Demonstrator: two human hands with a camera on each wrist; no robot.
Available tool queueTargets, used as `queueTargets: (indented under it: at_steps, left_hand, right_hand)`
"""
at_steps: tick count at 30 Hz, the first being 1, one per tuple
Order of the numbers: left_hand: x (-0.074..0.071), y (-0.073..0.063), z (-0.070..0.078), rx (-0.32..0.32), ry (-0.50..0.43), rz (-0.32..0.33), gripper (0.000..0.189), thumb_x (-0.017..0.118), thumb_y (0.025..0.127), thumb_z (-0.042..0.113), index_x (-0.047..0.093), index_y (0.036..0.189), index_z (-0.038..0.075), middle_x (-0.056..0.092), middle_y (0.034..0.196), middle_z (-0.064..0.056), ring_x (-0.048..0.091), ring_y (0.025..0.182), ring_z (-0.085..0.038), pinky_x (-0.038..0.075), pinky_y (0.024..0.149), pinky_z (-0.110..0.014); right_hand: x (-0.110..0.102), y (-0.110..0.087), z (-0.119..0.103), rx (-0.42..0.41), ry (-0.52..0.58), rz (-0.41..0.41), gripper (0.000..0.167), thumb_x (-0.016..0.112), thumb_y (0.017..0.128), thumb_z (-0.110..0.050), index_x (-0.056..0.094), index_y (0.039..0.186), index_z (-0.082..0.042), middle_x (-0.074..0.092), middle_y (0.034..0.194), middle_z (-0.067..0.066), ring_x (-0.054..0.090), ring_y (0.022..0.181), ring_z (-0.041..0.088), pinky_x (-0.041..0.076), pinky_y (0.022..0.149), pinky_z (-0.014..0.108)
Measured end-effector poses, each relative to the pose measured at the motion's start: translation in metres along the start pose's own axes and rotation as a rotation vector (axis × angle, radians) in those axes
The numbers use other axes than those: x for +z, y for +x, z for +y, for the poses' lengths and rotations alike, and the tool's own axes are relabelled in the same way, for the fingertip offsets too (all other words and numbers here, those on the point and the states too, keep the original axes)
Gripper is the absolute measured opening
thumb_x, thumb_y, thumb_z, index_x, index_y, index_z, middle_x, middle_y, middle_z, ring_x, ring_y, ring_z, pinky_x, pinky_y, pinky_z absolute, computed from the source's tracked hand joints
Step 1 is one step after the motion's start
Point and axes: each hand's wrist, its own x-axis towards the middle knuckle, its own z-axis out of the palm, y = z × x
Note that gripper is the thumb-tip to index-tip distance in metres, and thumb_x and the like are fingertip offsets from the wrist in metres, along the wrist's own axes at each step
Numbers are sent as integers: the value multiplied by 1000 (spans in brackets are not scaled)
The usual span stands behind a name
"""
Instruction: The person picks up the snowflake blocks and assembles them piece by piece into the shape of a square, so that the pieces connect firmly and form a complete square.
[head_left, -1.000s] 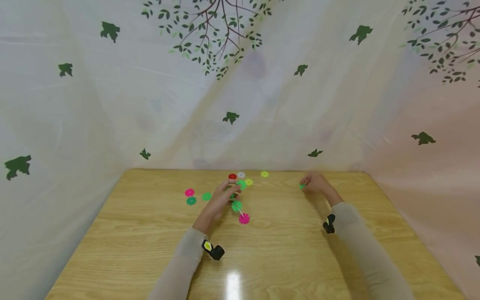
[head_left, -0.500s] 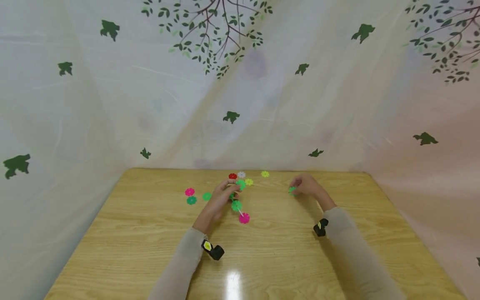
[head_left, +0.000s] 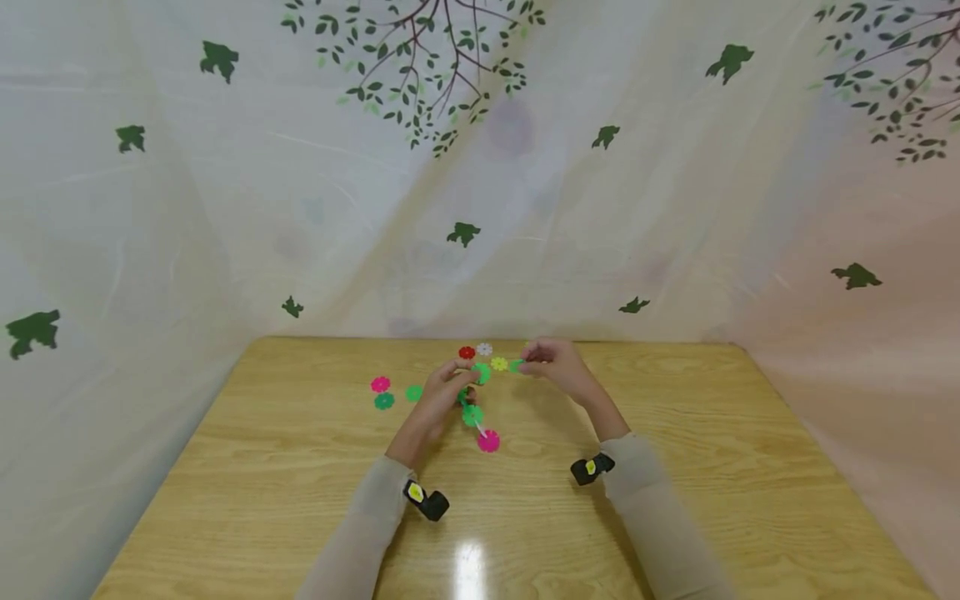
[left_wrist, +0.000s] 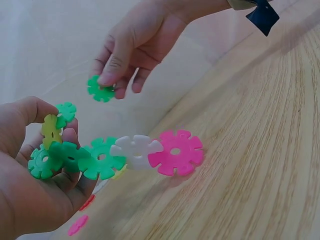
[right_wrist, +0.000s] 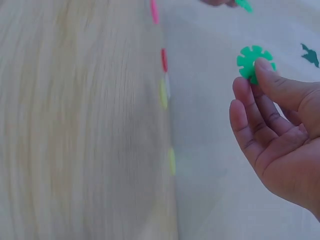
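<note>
My left hand (head_left: 444, 396) grips a chain of notched plastic snowflake discs above the table. In the left wrist view the chain runs from a green disc (left_wrist: 66, 114) and a yellow disc (left_wrist: 51, 131) by the fingertips, through several green discs (left_wrist: 101, 157), to a white disc (left_wrist: 136, 151) and a pink disc (left_wrist: 176, 153) at its free end. Between thumb and fingers, my right hand (head_left: 561, 367) pinches a single green snowflake disc (right_wrist: 254, 63). That disc is held apart from the chain, a short way to its right in the head view.
Loose discs lie on the wooden table (head_left: 300, 500): pink (head_left: 380, 384), dark green (head_left: 384, 401) and light green (head_left: 414, 392) left of the hands; red (head_left: 467, 352), white (head_left: 484, 349) and yellow (head_left: 499, 364) behind them. A printed cloth (head_left: 360, 225) hangs along the back edge.
My right hand has moved left across the table with the green snowflake disc, coming close to the chain. The left hand has stayed nearly still, its chain shifting only slightly.
</note>
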Motion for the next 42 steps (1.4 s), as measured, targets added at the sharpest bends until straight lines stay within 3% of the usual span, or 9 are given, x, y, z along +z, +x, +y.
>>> queueTargets:
  at_steps: [7,13,18,23,27,31,34,38,42]
  left_hand:
    - [1,1,0,2,6,-1,19,66,98,20,66,113,9,69,94,-8,58,68,-14,53,69,-27]
    - [2,2,1,5,5,0,16,66,97,19,66,112,11,71,91,-10,59,67,-14,53,67,-27]
    - [2,1,1,-1,7,12,16,67,97,18,66,111,11,70,87,-6,59,66,-13,53,67,-26]
    - [1,1,1,3,-2,-4,15,66,97,16,66,110,9,68,82,-3,60,67,-14,54,68,-27]
    - [1,0,1,7,-8,-22,15,65,98,15,65,110,7,67,79,-1,64,73,-16,57,72,-29]
    - [1,0,0,10,-40,-43,12,63,99,13,65,108,6,68,83,1,69,82,-19,59,76,-32]
    - [1,-1,2,15,-76,-53,10,62,99,10,66,106,4,68,89,1,71,83,-18,61,76,-32]
    - [0,-3,5,12,-99,-54,9,63,98,8,68,104,3,67,92,0,71,82,-14,62,76,-30]
    - [1,-3,7,11,-90,-37,9,64,98,8,68,104,3,68,89,2,70,80,-12,61,74,-27]
  right_hand:
    - [24,2,-4,-34,110,34,13,74,91,-2,69,100,6,72,93,17,68,79,17,60,73,38]
    - [31,1,-8,-24,110,43,11,73,92,-4,69,99,3,72,94,17,70,85,28,60,75,34]
    - [33,1,-8,-39,61,54,9,73,93,-3,72,99,3,72,96,21,68,83,19,61,77,42]
    - [35,2,-9,-61,-20,67,9,73,91,1,73,99,6,73,101,24,68,90,15,59,75,28]
    - [36,1,-12,-96,-9,68,8,74,89,3,74,96,6,73,100,24,69,90,12,58,75,23]
    - [36,-5,-31,-110,34,71,9,76,86,4,75,94,7,73,97,25,67,85,8,57,73,20]
    - [36,-9,-46,-117,42,77,8,76,86,7,74,92,11,72,96,28,68,84,14,57,73,21]
    - [38,-8,-47,-123,38,91,8,77,86,4,73,89,11,73,93,27,70,83,25,58,72,25]
    - [40,-4,-37,-118,30,112,9,78,86,2,73,86,9,73,90,26,71,81,29,61,72,37]
